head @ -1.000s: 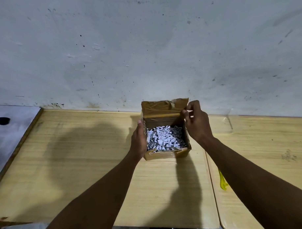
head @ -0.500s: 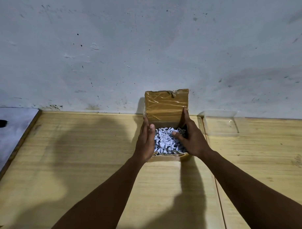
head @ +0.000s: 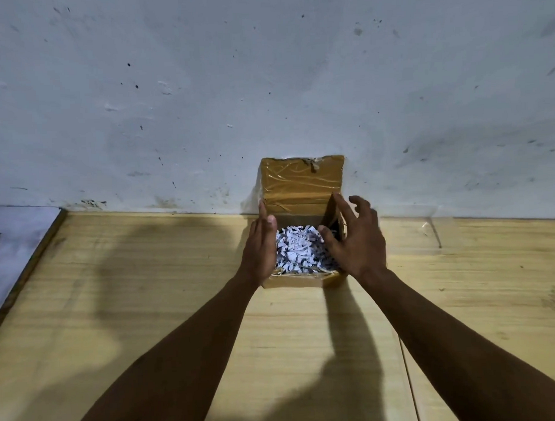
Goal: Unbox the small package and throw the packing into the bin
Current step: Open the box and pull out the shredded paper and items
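A small brown cardboard box [head: 291, 281] wrapped in clear tape stands open on the wooden table [head: 147, 293], close to the wall. Its lid flap [head: 302, 181] stands upright at the back. White shredded paper packing [head: 298, 252] fills the box to the rim. My left hand [head: 259, 245] lies flat against the box's left side with fingers straight. My right hand [head: 354, 239] hovers over the right side flap with fingers spread, its thumb over the packing. Whatever lies under the shreds is hidden.
A white scuffed wall [head: 265, 84] rises right behind the box. A clear plastic sheet [head: 428, 233] lies on the table to the right. A grey-white surface [head: 16, 244] with a dark hole borders the table on the left. No bin is in view.
The lid has been pushed up to stand upright. My right hand let go of the lid and came down beside the right flap; my left hand flattened against the left side.
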Demonstrator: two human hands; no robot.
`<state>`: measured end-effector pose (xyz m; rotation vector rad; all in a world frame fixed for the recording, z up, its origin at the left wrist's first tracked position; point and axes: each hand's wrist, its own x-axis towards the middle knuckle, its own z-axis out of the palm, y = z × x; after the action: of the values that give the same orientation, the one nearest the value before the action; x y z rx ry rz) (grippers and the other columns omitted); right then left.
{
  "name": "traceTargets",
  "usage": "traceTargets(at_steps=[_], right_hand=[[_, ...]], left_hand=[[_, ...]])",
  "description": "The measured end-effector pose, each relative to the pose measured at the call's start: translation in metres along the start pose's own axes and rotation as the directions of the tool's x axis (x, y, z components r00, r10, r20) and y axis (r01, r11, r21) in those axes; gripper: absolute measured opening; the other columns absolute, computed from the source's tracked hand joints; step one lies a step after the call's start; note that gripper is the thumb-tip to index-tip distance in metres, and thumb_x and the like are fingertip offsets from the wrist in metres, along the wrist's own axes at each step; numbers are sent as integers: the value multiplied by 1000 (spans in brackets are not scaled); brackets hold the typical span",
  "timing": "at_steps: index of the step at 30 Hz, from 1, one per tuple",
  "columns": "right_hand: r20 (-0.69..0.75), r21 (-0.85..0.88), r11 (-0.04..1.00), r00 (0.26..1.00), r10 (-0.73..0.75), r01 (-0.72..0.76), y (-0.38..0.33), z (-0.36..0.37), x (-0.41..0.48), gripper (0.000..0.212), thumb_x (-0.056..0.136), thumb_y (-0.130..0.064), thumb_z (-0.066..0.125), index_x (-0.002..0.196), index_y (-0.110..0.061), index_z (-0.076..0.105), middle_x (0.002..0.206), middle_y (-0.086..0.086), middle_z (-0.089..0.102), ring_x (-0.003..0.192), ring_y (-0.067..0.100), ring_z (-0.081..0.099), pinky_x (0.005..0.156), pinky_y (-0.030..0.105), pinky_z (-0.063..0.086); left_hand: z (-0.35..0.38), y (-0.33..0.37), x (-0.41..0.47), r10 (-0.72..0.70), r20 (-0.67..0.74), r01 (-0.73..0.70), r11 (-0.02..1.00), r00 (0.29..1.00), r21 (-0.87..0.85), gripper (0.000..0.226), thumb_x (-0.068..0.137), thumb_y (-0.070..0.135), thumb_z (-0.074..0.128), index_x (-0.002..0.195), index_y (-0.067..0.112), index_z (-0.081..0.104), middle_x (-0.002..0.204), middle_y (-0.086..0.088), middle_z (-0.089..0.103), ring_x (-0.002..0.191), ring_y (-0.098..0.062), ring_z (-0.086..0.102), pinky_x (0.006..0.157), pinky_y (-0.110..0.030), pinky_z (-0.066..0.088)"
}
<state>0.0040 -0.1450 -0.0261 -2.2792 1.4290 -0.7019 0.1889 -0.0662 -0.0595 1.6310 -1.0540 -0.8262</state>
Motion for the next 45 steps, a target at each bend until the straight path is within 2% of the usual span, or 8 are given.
traceTargets(at_steps=[2,7,12,23,26,29,39,45], right_hand=[[-150,-38,989,978,-147,143,-15,-8,-1,45,82,-36,67,124,-22,60,128,7,54,114,26,49,88,45,49],[561,-108,981,824,-75,162,-48,1,9,58,73,-39,74,128,-25,58,126,4,61,113,27,59,90,37,53],[743,-297,922,667,61,247,-55,23,25,46,82,-35,70,123,-18,57,117,7,68,104,29,65,85,34,55],[715,-416,804,699,0,425,-54,43,28,68,82,-34,72,142,-24,42,129,11,63,115,33,62,92,41,52],[739,-400,822,673,28,405,-66,30,38,41,76,-32,77,111,-16,64,109,6,70,104,28,67,78,33,52],[770,-397,834,634,75,383,-80,11,51,33,70,-33,85,69,-18,56,70,-3,59,77,20,63,62,28,45],[635,-289,871,760,-135,397,-90,-55,30,43,67,-44,78,101,-32,55,99,0,65,90,24,60,67,29,42],[499,-176,899,824,-269,400,-71,-68,-43,79,68,-76,61,136,-43,38,115,-2,64,105,26,63,71,35,49]], left_hand=[[0,0,1,3,-3,-3,1000,1000,10,89,86,81,12,157,29,-1,165,3,13,148,-7,15,117,-29,17],[0,-1,1,-1,-3,1,1000,1000,-18,94,83,85,12,157,29,0,165,7,10,149,-3,12,120,-28,14],[1,-1,2,-28,-6,28,999,1000,-42,81,91,73,12,157,27,1,165,7,10,148,-3,11,119,-25,14],[2,-4,6,-38,-31,36,997,999,-74,94,81,86,13,157,31,6,163,11,14,144,3,14,118,-24,15],[3,-8,11,-51,-35,47,994,998,-104,89,86,80,16,157,28,8,156,21,15,144,5,13,123,-31,14],[2,-9,16,-39,-28,36,995,999,-95,81,91,76,14,157,30,10,160,17,18,147,2,17,124,-37,17],[-16,-1,-6,-305,-70,288,939,950,-187,90,74,95,23,128,34,63,125,-1,70,119,-21,64,105,-50,47],[-23,15,-71,-280,-130,281,960,951,-6,77,94,70,10,130,24,60,134,-12,61,120,-31,59,107,-43,42]])
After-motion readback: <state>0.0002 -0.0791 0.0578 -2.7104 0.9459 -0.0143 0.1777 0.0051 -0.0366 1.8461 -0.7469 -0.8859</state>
